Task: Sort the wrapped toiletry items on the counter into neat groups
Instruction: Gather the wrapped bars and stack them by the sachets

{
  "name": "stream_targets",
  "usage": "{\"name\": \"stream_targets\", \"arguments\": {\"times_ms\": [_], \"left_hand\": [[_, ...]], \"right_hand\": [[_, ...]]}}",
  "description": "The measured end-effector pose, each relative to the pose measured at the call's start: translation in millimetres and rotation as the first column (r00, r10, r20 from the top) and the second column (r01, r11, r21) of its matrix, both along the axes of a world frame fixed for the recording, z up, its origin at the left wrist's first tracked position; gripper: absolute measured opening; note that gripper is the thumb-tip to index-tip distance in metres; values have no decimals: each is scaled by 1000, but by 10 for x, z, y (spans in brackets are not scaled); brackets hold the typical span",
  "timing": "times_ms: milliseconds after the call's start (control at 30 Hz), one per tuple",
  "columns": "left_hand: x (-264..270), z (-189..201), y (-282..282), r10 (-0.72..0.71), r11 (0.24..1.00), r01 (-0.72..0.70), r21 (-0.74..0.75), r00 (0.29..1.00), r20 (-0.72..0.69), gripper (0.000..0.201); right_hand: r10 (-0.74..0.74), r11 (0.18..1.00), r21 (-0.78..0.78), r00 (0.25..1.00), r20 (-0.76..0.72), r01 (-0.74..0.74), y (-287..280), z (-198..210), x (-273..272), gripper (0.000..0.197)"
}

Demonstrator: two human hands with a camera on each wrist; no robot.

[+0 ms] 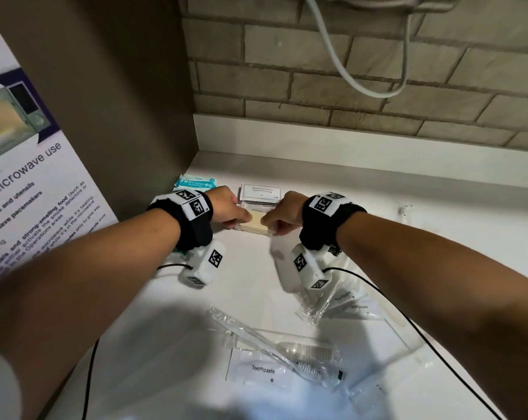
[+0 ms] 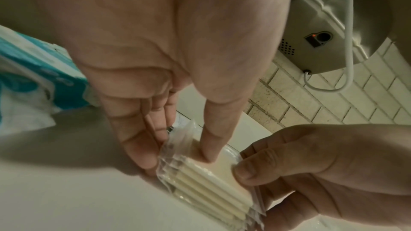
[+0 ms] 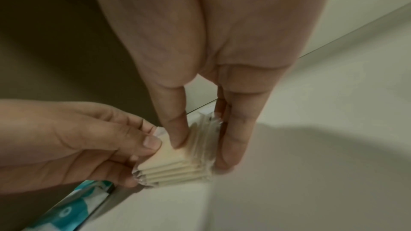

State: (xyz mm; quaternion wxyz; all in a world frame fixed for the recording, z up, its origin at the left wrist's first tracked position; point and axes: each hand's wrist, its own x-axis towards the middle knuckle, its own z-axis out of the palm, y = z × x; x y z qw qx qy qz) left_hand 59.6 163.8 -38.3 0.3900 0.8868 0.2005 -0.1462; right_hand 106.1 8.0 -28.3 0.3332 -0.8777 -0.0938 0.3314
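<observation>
A stack of several flat cream items in clear wrappers (image 1: 256,222) lies on the white counter (image 1: 378,207) near the back left corner. My left hand (image 1: 241,218) grips its left end, thumb on top and fingers against the side (image 2: 142,155). My right hand (image 1: 270,222) grips the right end the same way, with fingers (image 3: 231,147) down the far side. The stack (image 2: 206,187) (image 3: 177,166) sits level between both hands. Just behind it is a pile of white shampoo sachets (image 1: 260,194). Teal packets (image 1: 196,182) lie to their left.
Near me lie a toothpaste sachet (image 1: 256,369), a wrapped toothbrush (image 1: 272,347), a comb (image 1: 305,348) and more toothpaste packs (image 1: 352,303). A microwave poster (image 1: 29,177) leans at left. The brick wall (image 1: 347,71) carries a white cable (image 1: 347,77).
</observation>
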Motion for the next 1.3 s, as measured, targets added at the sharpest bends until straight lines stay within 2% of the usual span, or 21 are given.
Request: {"name": "stream_targets", "arguments": {"times_ms": [133, 267, 367, 467, 633, 767, 867, 933, 1000, 1100, 1200, 1300], "left_hand": [[23, 30, 10, -28, 998, 28, 56, 1000, -9, 30], [29, 29, -3, -48, 987, 52, 153, 999, -26, 30], [47, 16, -8, -40, 981, 46, 186, 998, -39, 31], [58, 2, -7, -55, 969, 63, 241, 998, -39, 34], [10, 39, -42, -64, 946, 58, 318, 998, 9, 34], [-4, 81, -60, -62, 950, 50, 307, 998, 28, 42], [-18, 87, -12, -29, 962, 21, 273, 999, 27, 46], [-28, 75, 31, 13, 973, -28, 229, 998, 66, 60], [-58, 109, 33, 18, 987, -36, 155, 993, 118, 63], [-233, 284, -100, -118, 988, 98, 118, 978, 171, 51], [-509, 458, -354, -346, 930, 318, 181, 927, 148, 40], [-834, 529, -631, -559, 817, 552, 165, 829, -6, 38]], "right_hand": [[3, 1000, -28, 1000, 28, -2, 27, 34, -4, 23], [-26, 998, -53, 998, 63, 29, 40, 7, -14, 12], [-47, 997, -60, 996, 71, 51, 32, -44, 23, 26], [-54, 994, -91, 995, 89, 62, 8, -29, 13, 19], [-17, 994, -101, 992, 125, 30, -14, -29, 14, 18], [29, 996, -85, 990, 135, -18, -55, -29, 14, 17], [27, 1000, -5, 994, 108, -26, -124, -3, 7, 25], [27, 998, 46, 994, 108, -32, -200, 33, -14, 27], [17, 997, 73, 994, 104, -24, -313, 91, -52, 33], [63, 998, 13, 987, 145, -65, -558, 206, -149, 42], [202, 953, -268, 953, 226, -138, -841, 321, -276, 41], [264, 850, -518, 929, 257, -98, -1041, 346, -446, 49]]}}
